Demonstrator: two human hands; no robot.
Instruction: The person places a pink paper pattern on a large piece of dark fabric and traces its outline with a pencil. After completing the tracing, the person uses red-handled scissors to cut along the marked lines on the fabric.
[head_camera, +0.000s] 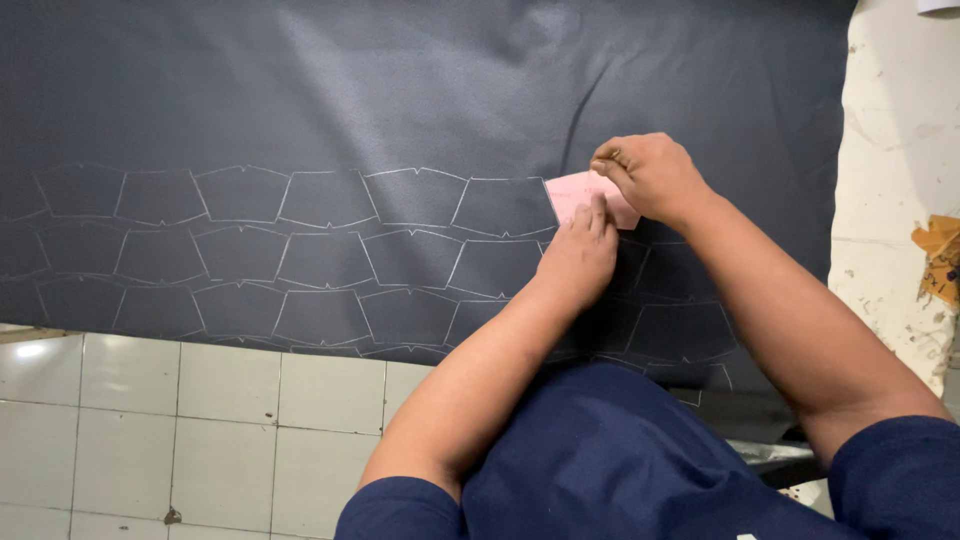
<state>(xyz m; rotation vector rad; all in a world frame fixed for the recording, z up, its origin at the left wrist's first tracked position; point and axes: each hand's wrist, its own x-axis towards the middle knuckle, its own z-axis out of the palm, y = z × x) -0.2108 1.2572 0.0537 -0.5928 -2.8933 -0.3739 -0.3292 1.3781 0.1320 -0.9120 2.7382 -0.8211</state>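
Both hands work the pink template: left hand should keep flat fingers pressing it to the dark fabric while right hand, pinched closed at its edge, traces snug beside the chalked outlines.

Navy blue short-sleeved shirt; sleeves end above elbows; forearms bare; no rings or watch visible.

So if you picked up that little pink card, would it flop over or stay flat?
Probably it stays flat: the pink card keeps straight edges and sharp corners under the left hand and right hand. It looks thin, so likely very light. On the smooth dark fabric it might slide easily, which may be why fingers press it down.
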